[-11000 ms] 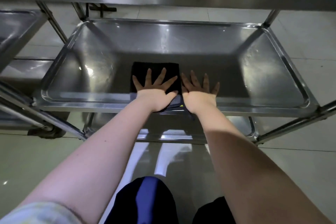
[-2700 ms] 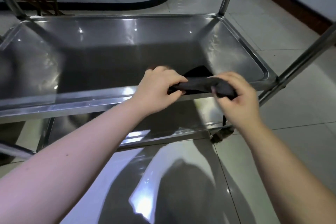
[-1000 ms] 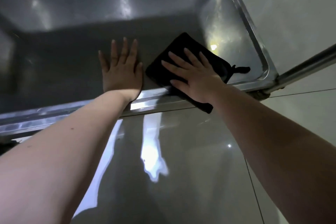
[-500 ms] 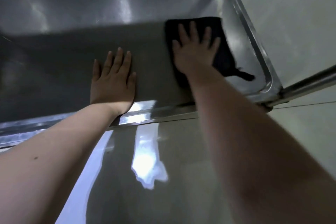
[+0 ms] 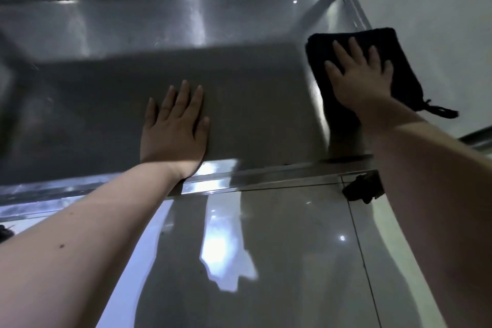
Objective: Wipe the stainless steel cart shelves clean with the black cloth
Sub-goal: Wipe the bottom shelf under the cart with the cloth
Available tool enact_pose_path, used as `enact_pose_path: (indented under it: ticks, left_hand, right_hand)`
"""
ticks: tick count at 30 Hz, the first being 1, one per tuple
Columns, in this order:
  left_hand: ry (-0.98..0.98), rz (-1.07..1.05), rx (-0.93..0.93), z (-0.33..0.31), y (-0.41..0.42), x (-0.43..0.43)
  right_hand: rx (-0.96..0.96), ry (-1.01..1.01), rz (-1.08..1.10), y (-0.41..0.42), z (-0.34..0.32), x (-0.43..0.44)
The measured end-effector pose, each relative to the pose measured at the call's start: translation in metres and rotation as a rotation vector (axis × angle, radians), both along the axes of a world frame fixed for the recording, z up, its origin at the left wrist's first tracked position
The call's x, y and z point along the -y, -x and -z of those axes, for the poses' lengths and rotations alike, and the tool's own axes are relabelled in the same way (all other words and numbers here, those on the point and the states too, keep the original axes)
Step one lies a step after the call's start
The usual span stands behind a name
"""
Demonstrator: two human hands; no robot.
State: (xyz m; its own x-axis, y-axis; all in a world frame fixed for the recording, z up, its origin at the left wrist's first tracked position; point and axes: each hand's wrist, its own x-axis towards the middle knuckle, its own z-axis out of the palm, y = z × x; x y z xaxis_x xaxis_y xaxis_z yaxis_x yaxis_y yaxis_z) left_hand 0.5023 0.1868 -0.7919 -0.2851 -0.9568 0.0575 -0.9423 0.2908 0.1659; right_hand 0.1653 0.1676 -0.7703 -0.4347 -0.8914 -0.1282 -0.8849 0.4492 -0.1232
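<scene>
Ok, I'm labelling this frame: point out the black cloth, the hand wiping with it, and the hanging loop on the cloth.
black cloth [image 5: 399, 76]: head view, bare fabric right of the fingers.
right hand [image 5: 358, 80]: head view, back of hand.
hanging loop [image 5: 440, 111]: head view, cord at cloth's corner.

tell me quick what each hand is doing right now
Left hand: open, flat on the bare shelf, holding nothing.
Right hand: open, fingers spread, pressing the black cloth against the shelf's right edge.

Left hand [image 5: 174, 132] flat, fingers spread, palm down on steel shelf [image 5: 111, 34] near front rim. Right hand [image 5: 358, 77] at 2 o'clock, flat on black cloth [image 5: 399, 61] over shelf's right edge. Glossy floor tiles [image 5: 279, 261] at 6 o'clock.
</scene>
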Motion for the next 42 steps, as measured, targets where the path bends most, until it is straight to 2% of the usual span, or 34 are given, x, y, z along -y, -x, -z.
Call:
enact_pose_path:
  ticks: [2, 4, 9, 11, 14, 19, 22, 24, 28, 31, 35, 39, 42]
  left_hand:
    - [0.003, -0.007, 0.004, -0.001, 0.002, -0.002]
    - [0.000, -0.009, 0.016, -0.002, 0.003, -0.002]
    - [-0.002, -0.013, 0.029, -0.002, 0.001, 0.000]
    - [-0.005, -0.015, 0.016, -0.002, 0.000, 0.000]
    - [0.003, -0.016, 0.006, -0.002, 0.000, -0.001]
    - [0.006, -0.016, -0.010, -0.001, 0.003, -0.001]
    - [0.003, -0.022, 0.005, -0.003, 0.005, -0.003]
    - [-0.004, -0.018, 0.016, -0.005, 0.005, -0.003]
    - [-0.003, -0.013, 0.018, -0.007, 0.005, -0.005]
    - [-0.015, -0.004, 0.015, -0.008, 0.003, -0.005]
    - [-0.009, -0.014, -0.013, -0.007, 0.003, -0.006]
    - [-0.007, -0.011, -0.012, -0.005, 0.006, -0.006]
    - [-0.002, -0.004, 0.003, -0.003, 0.007, -0.005]
  right_hand:
    - [-0.017, 0.001, 0.076, -0.002, 0.001, -0.004]
    - [-0.013, -0.001, 0.110, -0.037, 0.001, 0.003]
    - [0.004, 0.084, -0.281, -0.186, 0.008, 0.000]
    - [0.027, 0.086, -0.356, -0.203, 0.009, -0.006]
    - [0.015, 0.092, -0.341, -0.157, 0.008, -0.004]
    - [0.016, 0.038, 0.044, -0.019, 0.002, -0.042]
    - [-0.026, -0.002, 0.145, -0.025, 0.003, -0.059]
    - [-0.031, -0.020, 0.105, -0.067, 0.003, -0.057]
    - [-0.006, -0.033, -0.173, -0.169, 0.008, -0.063]
    - [0.026, -0.033, -0.328, -0.203, 0.008, -0.076]
    - [0.013, -0.045, -0.332, -0.142, 0.006, -0.087]
    - [0.001, -0.141, -0.034, -0.032, -0.005, -0.106]
    - [-0.007, -0.208, 0.010, -0.009, -0.009, -0.116]
